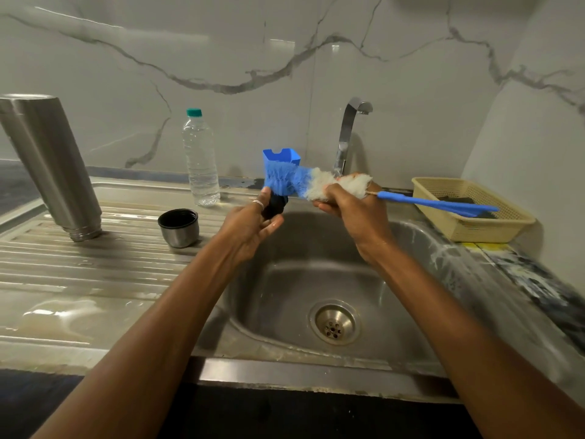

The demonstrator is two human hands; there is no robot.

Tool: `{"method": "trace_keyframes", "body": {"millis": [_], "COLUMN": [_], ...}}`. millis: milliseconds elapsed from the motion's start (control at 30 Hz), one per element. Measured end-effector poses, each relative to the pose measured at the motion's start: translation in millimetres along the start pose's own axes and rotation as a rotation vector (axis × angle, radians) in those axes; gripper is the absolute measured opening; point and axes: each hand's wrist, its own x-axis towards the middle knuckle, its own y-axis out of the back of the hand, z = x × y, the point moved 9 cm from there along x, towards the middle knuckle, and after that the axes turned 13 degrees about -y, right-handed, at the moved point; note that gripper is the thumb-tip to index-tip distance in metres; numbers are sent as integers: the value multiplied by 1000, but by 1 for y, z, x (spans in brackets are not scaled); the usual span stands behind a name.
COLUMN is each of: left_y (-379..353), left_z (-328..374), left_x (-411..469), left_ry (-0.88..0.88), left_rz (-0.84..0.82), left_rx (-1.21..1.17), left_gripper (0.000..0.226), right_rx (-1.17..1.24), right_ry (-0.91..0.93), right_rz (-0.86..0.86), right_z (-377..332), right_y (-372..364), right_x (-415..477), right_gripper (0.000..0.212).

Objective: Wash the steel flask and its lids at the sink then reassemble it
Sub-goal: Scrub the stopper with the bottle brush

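Head view: over the sink (pixel 285 282), left hand (pixel 250 226) grasps the black lid (pixel 276 208), right hand (pixel 351 208) grips the brush (pixel 294 179)

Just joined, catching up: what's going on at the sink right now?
A person holds a small black inner lid in the left hand over the steel sink and works a blue-and-white bottle brush against it; the right hand grips the brush by its white bristles. The tall steel flask stands upside down on the draining board, the steel cup lid mouth-up beside it. No water shows at the tap.
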Motion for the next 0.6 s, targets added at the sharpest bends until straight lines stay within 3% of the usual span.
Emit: {"method": "trace_keyframes", "body": {"millis": [200, 300, 433, 600], "left_y": [-2, 6, -3, 3], "left_z": [-11, -7, -8, -1], "left_x": [-4, -1, -4, -3], "left_ry": [46, 42, 19, 9], "left_rz": [-9, 19, 3, 52], "left_rx": [53, 65, 58, 23], "left_gripper": [40, 35, 30, 33], "right_rx": [-29, 43, -38, 29], "right_ry": [-56, -70, -53, -47], "right_rz": [-20, 51, -31, 10], "right_z": [11, 3, 16, 3], "right_y": [-6, 11, -8, 5], "right_x": [-2, 5, 0, 5], "right_gripper": [6, 4, 3, 2]}}
